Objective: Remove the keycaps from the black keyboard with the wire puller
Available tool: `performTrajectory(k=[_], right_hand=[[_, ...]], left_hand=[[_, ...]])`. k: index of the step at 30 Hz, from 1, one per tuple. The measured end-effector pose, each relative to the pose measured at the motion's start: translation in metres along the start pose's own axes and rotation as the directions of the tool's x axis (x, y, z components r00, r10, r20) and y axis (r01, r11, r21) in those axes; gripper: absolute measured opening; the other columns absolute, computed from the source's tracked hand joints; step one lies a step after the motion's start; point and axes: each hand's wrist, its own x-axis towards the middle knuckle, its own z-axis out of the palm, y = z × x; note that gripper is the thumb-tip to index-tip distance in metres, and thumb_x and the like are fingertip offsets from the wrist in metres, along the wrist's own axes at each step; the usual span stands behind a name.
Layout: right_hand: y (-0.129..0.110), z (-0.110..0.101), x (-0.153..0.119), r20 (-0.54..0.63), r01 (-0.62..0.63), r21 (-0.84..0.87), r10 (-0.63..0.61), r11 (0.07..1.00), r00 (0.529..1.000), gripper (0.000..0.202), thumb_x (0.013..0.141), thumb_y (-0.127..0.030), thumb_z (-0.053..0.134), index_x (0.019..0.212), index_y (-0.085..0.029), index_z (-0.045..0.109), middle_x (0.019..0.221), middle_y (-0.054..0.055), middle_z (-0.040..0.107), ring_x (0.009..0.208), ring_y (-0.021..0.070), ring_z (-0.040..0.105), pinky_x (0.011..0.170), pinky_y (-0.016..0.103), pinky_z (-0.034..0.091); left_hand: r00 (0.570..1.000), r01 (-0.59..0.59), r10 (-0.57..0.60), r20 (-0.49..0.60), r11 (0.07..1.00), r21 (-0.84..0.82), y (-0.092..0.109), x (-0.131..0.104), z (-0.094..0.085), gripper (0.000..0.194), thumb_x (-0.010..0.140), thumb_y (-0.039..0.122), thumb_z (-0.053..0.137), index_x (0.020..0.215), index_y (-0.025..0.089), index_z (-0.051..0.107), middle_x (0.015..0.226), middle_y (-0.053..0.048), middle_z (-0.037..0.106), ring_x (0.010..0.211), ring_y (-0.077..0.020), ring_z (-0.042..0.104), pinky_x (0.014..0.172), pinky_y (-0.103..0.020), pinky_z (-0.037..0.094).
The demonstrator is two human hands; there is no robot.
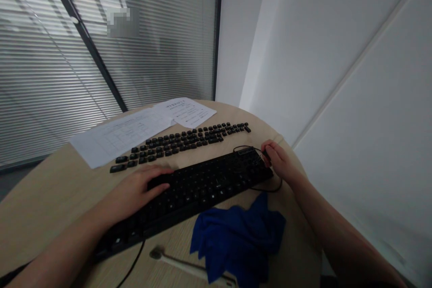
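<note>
A black keyboard point(202, 184) lies slanted across the round wooden table, with bare key positions over much of it and some keycaps along its near edge. My left hand point(145, 186) rests on its left part, thumb and fingers apart. At the right end, my right hand point(275, 157) has its fingers curled together; what they hold, if anything, is too dark to tell. Near that hand a thin black cable point(277, 187) loops round the keyboard's corner. Loose black keycaps point(175, 144) lie in rows behind the keyboard.
Printed papers point(128, 132) lie at the back left of the table point(43, 207). In front of the keyboard are a crumpled blue cloth point(239, 238) and a brush with a pale handle point(182, 264). Glass with blinds and a white wall point(320, 54) stand beyond the table.
</note>
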Motion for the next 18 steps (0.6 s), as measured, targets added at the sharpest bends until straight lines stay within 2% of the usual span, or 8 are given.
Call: performTrajectory(k=[8, 14, 18], right_hand=[[-0.015, 0.002, -0.003, 0.019, 0.06, -0.24, -0.057, 0.969, 0.998, 0.026, 0.102, -0.043, 0.039, 0.093, -0.029, 0.059, 0.07, 0.003, 0.064, 0.073, 0.0262, 0.066, 0.065, 0.036, 0.051], [-0.017, 0.006, -0.001, 0.029, 0.086, -0.291, -0.081, 0.953, 0.996, 0.024, 0.102, -0.039, 0.039, 0.093, -0.028, 0.058, 0.078, 0.005, 0.068, 0.078, 0.026, 0.067, 0.068, 0.036, 0.05], [-0.012, 0.007, 0.001, -0.006, 0.063, -0.257, -0.066, 0.964, 0.998, 0.026, 0.103, -0.039, 0.037, 0.091, -0.028, 0.057, 0.074, 0.004, 0.066, 0.073, 0.025, 0.066, 0.066, 0.035, 0.051]], left_hand=[[1.0, 0.0, 0.0, 0.009, 1.0, -0.013, -0.002, 0.002, 0.0, 0.045, 0.095, 0.059, 0.059, 0.125, 0.028, 0.075, 0.128, -0.009, 0.078, 0.119, -0.033, 0.072, 0.108, -0.056, 0.055], [1.0, 0.006, -0.006, 0.016, 1.0, -0.011, -0.002, 0.002, 0.0, 0.05, 0.096, 0.064, 0.057, 0.126, 0.028, 0.075, 0.129, -0.009, 0.077, 0.12, -0.0338, 0.071, 0.11, -0.056, 0.055], [1.0, -0.003, 0.003, 0.007, 1.0, -0.004, -0.003, 0.001, 0.0, 0.05, 0.095, 0.064, 0.058, 0.127, 0.029, 0.075, 0.13, -0.009, 0.077, 0.121, -0.0331, 0.071, 0.11, -0.054, 0.055]])
